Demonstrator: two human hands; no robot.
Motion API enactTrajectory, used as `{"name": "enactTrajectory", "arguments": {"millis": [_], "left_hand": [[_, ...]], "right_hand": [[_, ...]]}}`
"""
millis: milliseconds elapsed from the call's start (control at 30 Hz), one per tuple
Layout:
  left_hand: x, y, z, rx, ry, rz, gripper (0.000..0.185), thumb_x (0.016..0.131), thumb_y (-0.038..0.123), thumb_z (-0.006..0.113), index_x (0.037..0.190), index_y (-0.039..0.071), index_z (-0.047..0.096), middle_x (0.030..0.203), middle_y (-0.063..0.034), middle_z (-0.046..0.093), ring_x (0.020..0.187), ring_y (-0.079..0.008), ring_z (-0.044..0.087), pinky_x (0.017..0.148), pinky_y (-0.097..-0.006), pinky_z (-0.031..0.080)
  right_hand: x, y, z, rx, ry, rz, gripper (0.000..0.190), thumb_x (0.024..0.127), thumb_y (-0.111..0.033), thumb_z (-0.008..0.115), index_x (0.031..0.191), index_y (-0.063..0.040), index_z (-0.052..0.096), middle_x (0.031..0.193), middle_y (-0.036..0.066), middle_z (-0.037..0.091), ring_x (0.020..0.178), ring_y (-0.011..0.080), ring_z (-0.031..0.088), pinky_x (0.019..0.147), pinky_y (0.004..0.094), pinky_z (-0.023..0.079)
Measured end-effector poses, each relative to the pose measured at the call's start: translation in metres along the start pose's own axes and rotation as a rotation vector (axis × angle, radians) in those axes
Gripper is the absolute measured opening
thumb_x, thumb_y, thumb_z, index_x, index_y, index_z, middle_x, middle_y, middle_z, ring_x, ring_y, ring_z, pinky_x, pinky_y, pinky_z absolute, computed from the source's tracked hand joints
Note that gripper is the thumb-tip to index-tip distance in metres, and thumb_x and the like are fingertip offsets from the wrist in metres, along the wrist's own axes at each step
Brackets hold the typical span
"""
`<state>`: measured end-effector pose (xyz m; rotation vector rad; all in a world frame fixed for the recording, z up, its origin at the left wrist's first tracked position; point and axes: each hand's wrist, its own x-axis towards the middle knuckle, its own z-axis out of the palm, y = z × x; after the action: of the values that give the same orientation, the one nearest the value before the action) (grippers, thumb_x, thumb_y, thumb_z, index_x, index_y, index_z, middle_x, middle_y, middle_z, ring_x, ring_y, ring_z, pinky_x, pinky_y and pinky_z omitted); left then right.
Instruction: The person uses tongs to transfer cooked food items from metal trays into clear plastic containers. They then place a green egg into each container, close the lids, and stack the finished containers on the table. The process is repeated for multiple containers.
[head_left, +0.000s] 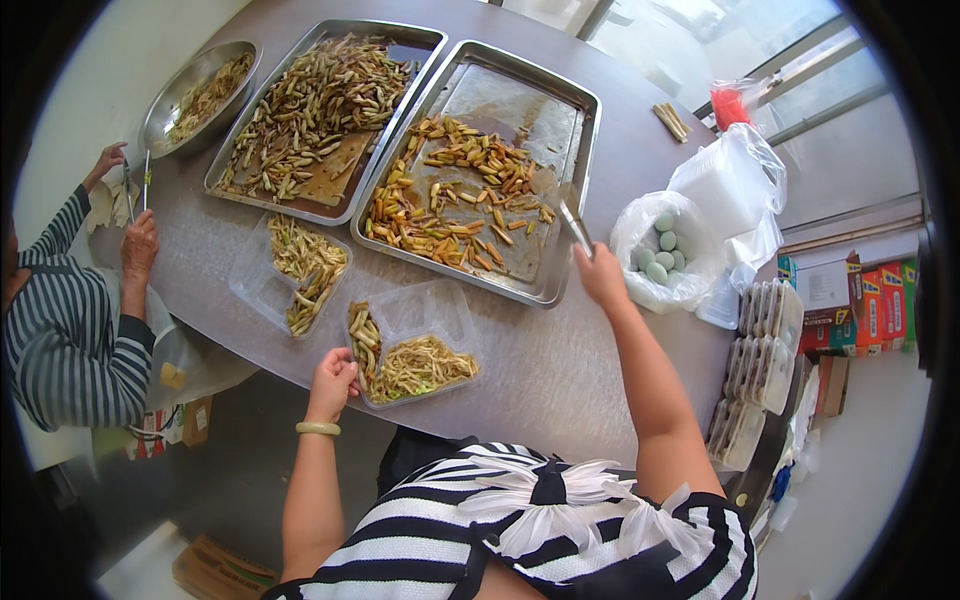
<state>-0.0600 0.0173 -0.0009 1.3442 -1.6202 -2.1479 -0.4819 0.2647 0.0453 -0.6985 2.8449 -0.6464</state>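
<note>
My left hand (337, 380) grips the left rim of a clear plastic compartment container (427, 304) at the table's near edge. Shredded vegetable strips (424, 367) fill its near compartment, and short pickled pieces (364, 341) lie in the narrow left one. The far compartment has no food in it. In my right hand (600, 276) are metal tongs (576, 227), their far end blurred over the right side of a steel tray (556, 294). Orange-brown cut vegetable pieces (416, 225) are spread in that tray, mostly left and middle.
Left stands a second steel tray (442, 39) heaped with greenish pieces, then a steel bowl (251, 90). Another part-filled container (247, 274) sits before it. A co-worker (82, 330) holds tongs. At right are a bag of pale eggs (664, 259) and stacked filled containers (769, 322).
</note>
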Motion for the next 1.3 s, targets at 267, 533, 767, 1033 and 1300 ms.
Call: {"name": "enactTrajectory", "arguments": {"millis": [267,533,767,1033,1300], "left_hand": [[-0.001,-0.001,0.0,-0.031,0.031,-0.022,0.024,0.092,0.006,0.055,0.115,0.0,0.054,0.072,0.0004,0.058,0.056,-0.0051,0.054,0.05,-0.0174,0.044],[-0.002,-0.003,0.0,-0.079,0.039,-0.026,0.024,0.092,0.007,0.056,0.116,0.0,0.053,0.073,0.0002,0.057,0.058,-0.0054,0.054,0.051,-0.0177,0.045],[-0.014,-0.008,0.002,-0.047,0.094,-0.005,0.008,0.092,0.006,0.054,0.098,0.003,0.05,0.073,-0.0014,0.057,0.056,-0.0067,0.054,0.049,-0.0192,0.047],[-0.054,-0.025,0.019,-0.224,0.21,-0.08,0.008,0.092,0.005,0.052,0.092,0.003,0.045,0.075,-0.0067,0.059,0.059,-0.0116,0.06,0.052,-0.0233,0.054],[-0.042,-0.017,0.054,-0.43,0.15,-0.131,0.012,0.093,0.008,0.054,0.093,0.004,0.043,0.083,-0.0117,0.062,0.068,-0.0191,0.066,0.06,-0.0276,0.058]], "right_hand": [[0.135,-0.019,0.046,-0.027,-0.025,0.002,0.06,0.091,-0.055,0.048,0.092,0.003,0.064,0.09,0.027,0.065,0.091,0.0448,0.06,0.079,0.0482,0.047],[0.127,-0.059,0.072,0.064,-0.214,-0.315,0.051,0.089,-0.052,0.055,0.106,-0.005,0.064,0.086,0.021,0.067,0.086,0.0391,0.063,0.074,0.0465,0.049],[0.079,-0.053,0.022,0.017,-0.305,-0.425,0.048,0.088,-0.052,0.056,0.107,-0.009,0.066,0.085,0.018,0.067,0.084,0.036,0.064,0.073,0.0443,0.05],[0.085,-0.012,0.002,-0.032,-0.239,-0.059,0.045,0.089,-0.048,0.058,0.1,-0.006,0.07,0.078,0.019,0.066,0.072,0.0345,0.065,0.067,0.041,0.049],[0.041,-0.062,0.035,0.202,-0.631,-0.089,0.043,0.09,-0.043,0.061,0.093,-0.002,0.07,0.063,-0.001,0.053,0.058,0.01,0.048,0.055,0.0294,0.042]]}}
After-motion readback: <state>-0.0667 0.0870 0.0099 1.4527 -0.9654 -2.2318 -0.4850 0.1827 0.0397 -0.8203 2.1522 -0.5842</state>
